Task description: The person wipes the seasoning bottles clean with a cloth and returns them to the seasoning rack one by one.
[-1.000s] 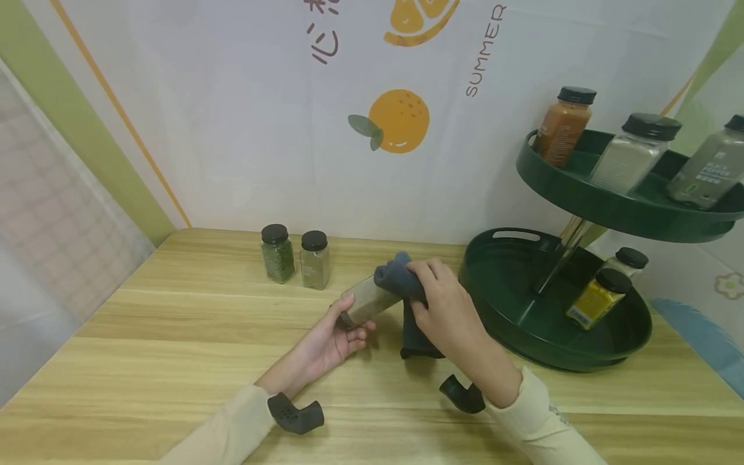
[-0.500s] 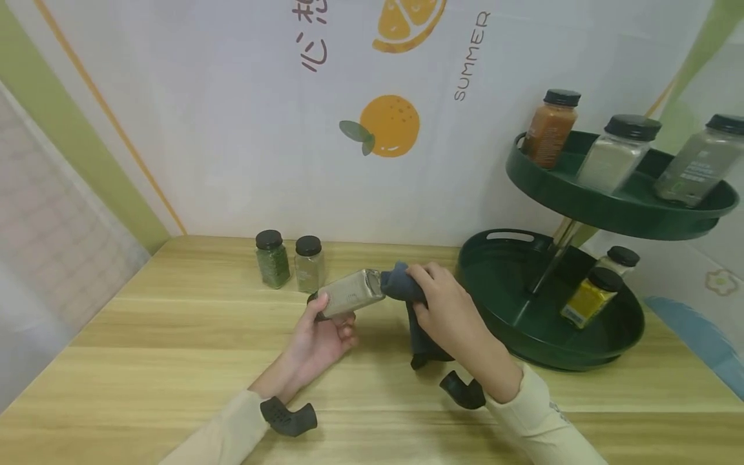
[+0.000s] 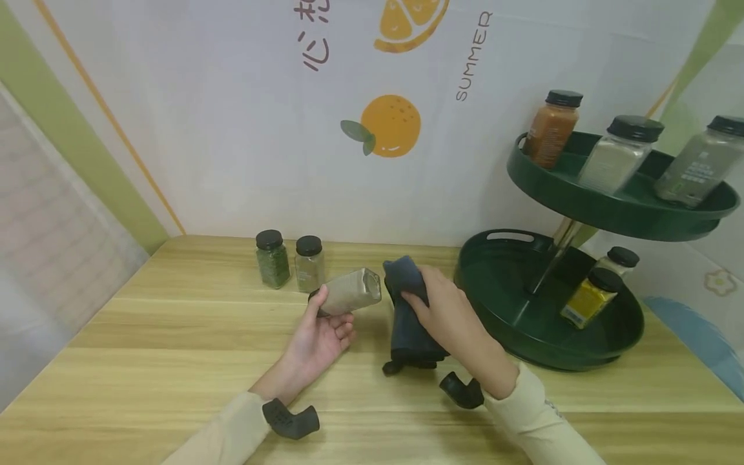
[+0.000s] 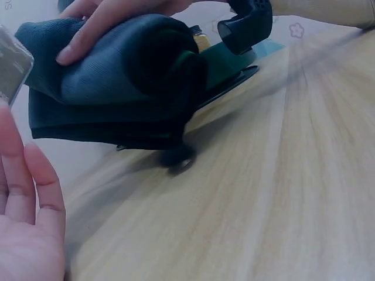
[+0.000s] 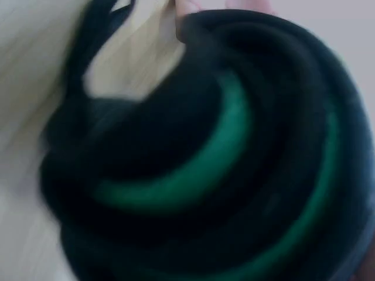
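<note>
My left hand (image 3: 320, 345) grips a clear square spice jar (image 3: 351, 292) by its dark lid end, with thumb on top. The jar lies tilted in the air, its base pointing right. A dark blue cloth (image 3: 414, 332) is bunched and folded in my right hand (image 3: 450, 310), just right of the jar's base. In the left wrist view a gap shows between the jar's corner (image 4: 13, 64) and the cloth (image 4: 105, 70). The cloth's dark folds with green bands (image 5: 193, 187) fill the right wrist view, blurred.
Two spice jars, one with green herbs (image 3: 272, 261) and one pale (image 3: 310, 266), stand at the table's back. A green two-tier rack (image 3: 494, 310) stands right; its upper tray holds several jars, its lower tray a yellow jar (image 3: 589, 300) and another behind it.
The jar has come out from the cloth and moved left with my left hand, baring its base. My right hand has shifted its hold, and the cloth now hangs in a thicker fold.
</note>
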### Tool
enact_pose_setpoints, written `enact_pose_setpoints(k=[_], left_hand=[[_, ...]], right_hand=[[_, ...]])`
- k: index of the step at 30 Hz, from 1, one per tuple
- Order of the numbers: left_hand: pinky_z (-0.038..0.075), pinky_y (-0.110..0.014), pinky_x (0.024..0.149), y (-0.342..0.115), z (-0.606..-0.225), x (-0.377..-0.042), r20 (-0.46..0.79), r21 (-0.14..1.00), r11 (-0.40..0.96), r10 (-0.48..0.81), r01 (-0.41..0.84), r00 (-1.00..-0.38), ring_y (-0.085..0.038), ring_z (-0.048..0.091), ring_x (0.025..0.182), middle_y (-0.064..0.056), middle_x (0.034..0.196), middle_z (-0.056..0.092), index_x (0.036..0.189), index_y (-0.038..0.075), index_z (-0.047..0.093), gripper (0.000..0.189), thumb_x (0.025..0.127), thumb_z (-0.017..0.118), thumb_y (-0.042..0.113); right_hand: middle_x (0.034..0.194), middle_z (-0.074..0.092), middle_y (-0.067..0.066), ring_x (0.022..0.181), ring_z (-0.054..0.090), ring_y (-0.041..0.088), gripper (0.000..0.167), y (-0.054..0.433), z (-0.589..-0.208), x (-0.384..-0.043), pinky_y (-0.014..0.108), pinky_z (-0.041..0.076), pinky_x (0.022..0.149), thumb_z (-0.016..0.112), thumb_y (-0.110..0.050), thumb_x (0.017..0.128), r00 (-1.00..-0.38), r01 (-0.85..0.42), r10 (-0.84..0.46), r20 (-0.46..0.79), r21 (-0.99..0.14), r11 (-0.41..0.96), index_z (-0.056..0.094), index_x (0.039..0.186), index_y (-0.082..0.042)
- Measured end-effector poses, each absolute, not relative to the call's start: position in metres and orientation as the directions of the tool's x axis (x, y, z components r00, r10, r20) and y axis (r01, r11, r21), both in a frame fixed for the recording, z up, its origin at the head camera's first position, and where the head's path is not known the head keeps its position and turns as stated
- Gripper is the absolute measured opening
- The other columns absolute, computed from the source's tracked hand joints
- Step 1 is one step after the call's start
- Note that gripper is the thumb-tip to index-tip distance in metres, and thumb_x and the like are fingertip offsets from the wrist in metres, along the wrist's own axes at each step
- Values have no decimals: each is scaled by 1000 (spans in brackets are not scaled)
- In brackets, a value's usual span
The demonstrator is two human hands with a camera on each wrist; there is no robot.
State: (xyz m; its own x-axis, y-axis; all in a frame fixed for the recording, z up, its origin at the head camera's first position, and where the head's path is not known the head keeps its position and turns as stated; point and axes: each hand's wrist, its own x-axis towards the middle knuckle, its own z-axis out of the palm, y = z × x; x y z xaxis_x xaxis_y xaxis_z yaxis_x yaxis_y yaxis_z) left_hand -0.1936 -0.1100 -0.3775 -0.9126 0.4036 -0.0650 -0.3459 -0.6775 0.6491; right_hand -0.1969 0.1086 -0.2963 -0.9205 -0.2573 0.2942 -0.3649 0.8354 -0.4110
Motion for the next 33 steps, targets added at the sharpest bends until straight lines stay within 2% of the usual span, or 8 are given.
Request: enact_pose_setpoints(k=[6,10,12,17,22,26,28,33], left_hand=[[41,-23,71,-105,-377,-195,-56,687,-673,327,-274,-943,-6,44,63,8,68,52,104,19,44,31,97,34,47],[42,-25,83,-102,-376,-195,-66,703,-667,288,-249,-955,-7,49,84,6,95,54,120,22,39,35,95,39,46],[41,-26,92,-101,-375,-194,-72,738,-632,276,-237,-958,-10,50,100,5,110,51,129,20,34,43,94,41,44],[41,-31,98,-98,-373,-189,-59,849,-503,215,-163,-975,-11,54,105,6,109,56,130,13,39,43,92,46,33],[46,-28,87,-92,-365,-189,-30,922,-381,115,-72,-993,-11,58,94,5,103,60,122,13,46,37,87,54,25],[45,-25,72,-86,-355,-194,7,963,-270,27,-1,-1000,-10,56,85,5,97,60,119,13,52,38,84,62,21],[45,-25,64,-82,-348,-196,45,979,-197,-17,47,-999,-10,54,74,6,84,59,114,15,56,34,82,66,19],[42,-25,55,-73,-324,-203,135,991,24,-72,134,-988,-12,40,56,5,59,34,89,14,55,29,74,77,25]], right_hand=[[130,50,24,114,54,35,54,118,-304,-212,48,47,91,51,-28,96,-959,-280,-236,157,-648,708,33,137,2],[141,37,25,127,41,39,59,124,-311,-222,52,36,103,47,-30,97,-972,-155,-235,10,-779,608,23,143,1],[142,35,26,128,39,40,61,127,-315,-225,53,34,104,48,-27,97,-973,-120,-230,-34,-776,619,20,144,1],[140,37,31,128,39,43,64,131,-322,-228,54,36,102,52,-21,95,-969,-203,-246,-10,-534,821,20,143,7],[129,45,29,121,41,46,50,143,-307,-224,56,40,96,54,-23,94,-974,-224,-213,70,-274,935,44,132,8],[112,51,29,104,48,45,34,156,-293,-221,53,50,79,55,-16,92,-979,-178,-155,131,-181,967,56,113,10],[98,54,26,88,53,40,23,163,-289,-219,49,52,66,55,-11,91,-984,-150,-132,124,-148,978,61,98,10],[71,58,15,60,54,25,15,170,-289,-220,39,47,49,54,0,86,-991,-125,-119,68,-95,988,61,73,4]])
